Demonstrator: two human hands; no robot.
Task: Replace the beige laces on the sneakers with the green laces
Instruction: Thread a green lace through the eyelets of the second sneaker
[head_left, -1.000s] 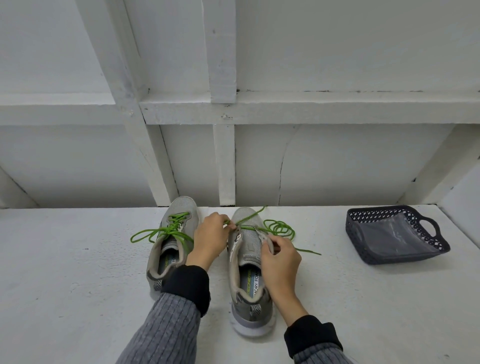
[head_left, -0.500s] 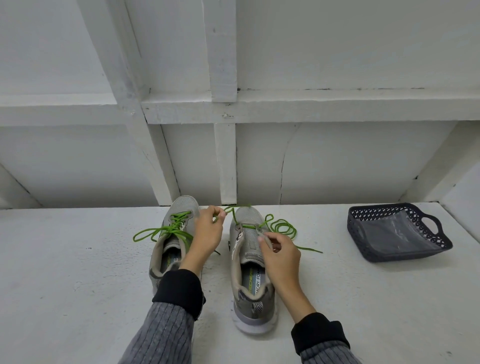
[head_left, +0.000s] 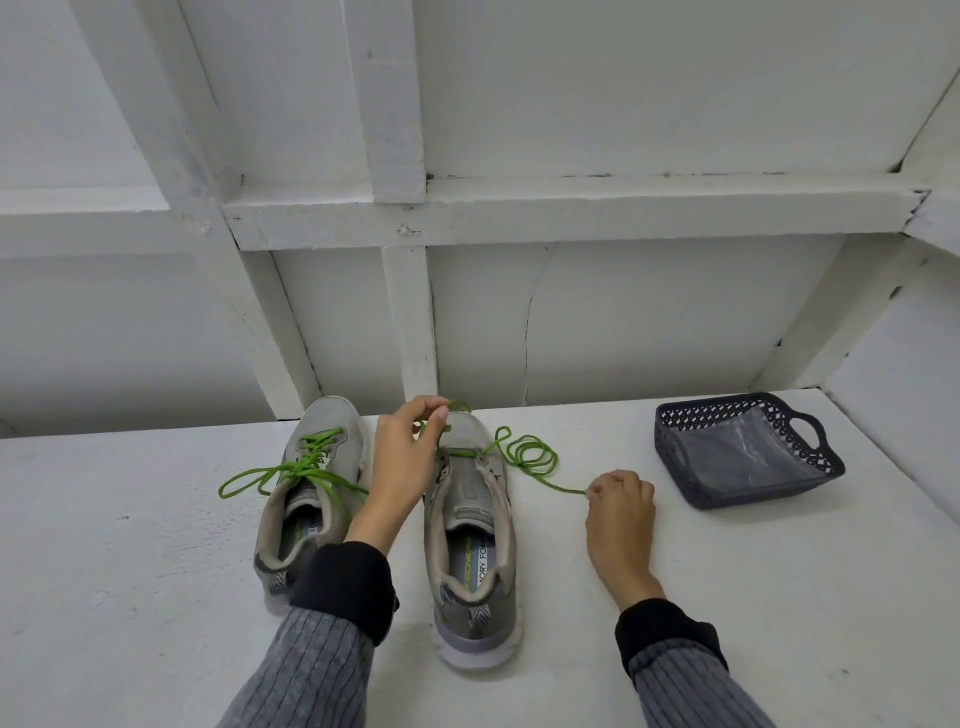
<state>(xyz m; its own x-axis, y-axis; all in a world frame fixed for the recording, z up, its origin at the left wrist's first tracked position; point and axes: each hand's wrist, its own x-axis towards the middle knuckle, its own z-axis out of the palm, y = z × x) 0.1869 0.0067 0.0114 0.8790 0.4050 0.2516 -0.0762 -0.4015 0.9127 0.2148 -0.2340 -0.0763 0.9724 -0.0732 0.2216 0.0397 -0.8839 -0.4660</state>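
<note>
The grip of the left hand (head_left: 402, 457) was a pinch: thumb and fingertips held one end of the green lace (head_left: 524, 457) just above the toe of the right sneaker (head_left: 470, 545), near the centre of the frame. The grip of the right hand (head_left: 621, 506) was also closed, its curled fingers pinching the other end of the same lace down on the white surface (head_left: 130, 571), to the right of centre.

There were two sneakers, both grey-beige, standing side by side with the toes pointing to the top of the frame. There were two green laces. One lace (head_left: 298, 467) was already threaded through the left sneaker (head_left: 311, 499), with its loose ends lying across the shoe and on the surface to its left. The other lace passed through the lowest eyelets of the right sneaker and made a loose coil on the surface between this shoe and the right hand. One dark basket (head_left: 748, 452) stood at the right of the frame, well apart from the shoes, with a clear plastic bag (head_left: 727, 457) inside.

The left forearm crossed over the left sneaker, wrist raised. The right hand rested low on the surface, knuckles up. Both arms wore grey ribbed sleeves with black cuffs.
</note>
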